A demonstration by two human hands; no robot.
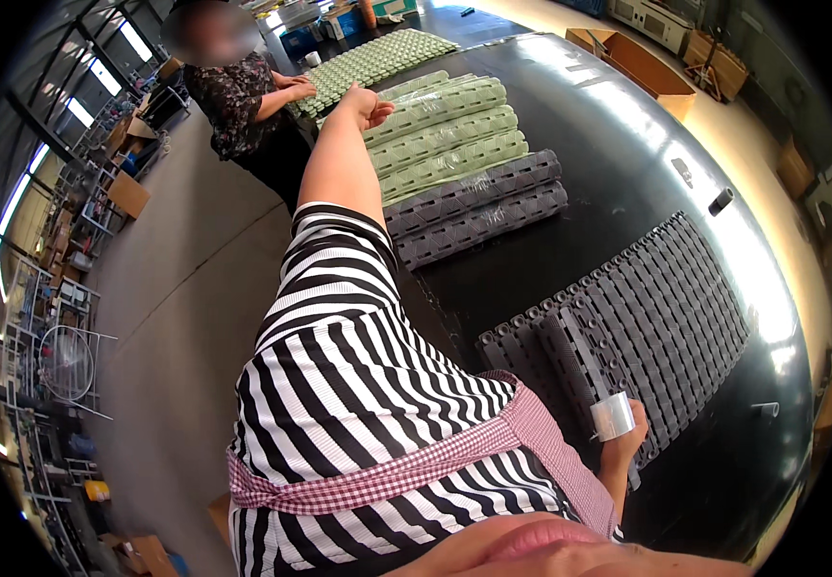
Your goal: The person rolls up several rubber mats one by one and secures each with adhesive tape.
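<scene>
My left hand (368, 108) is stretched out far across the table, its fingers loosely bent and apart with nothing visible in them. It is over the ends of several rolled green mats (454, 125), and two dark grey rolled mats (478, 207) lie beside them, nearer me. In my right hand (627, 438) is a roll of clear tape (613, 416). That hand rests at the near end of a dark grey woven-look mat (656, 327), which lies mostly flat with its left end folded or rolled over.
A co-worker (233, 101) stands at the far left, both hands on a flat green mat (387, 58). Two short tubes, one dark (721, 201) and one pale (765, 409), lie on the black table (618, 183). A large open carton (632, 67) stands beyond it.
</scene>
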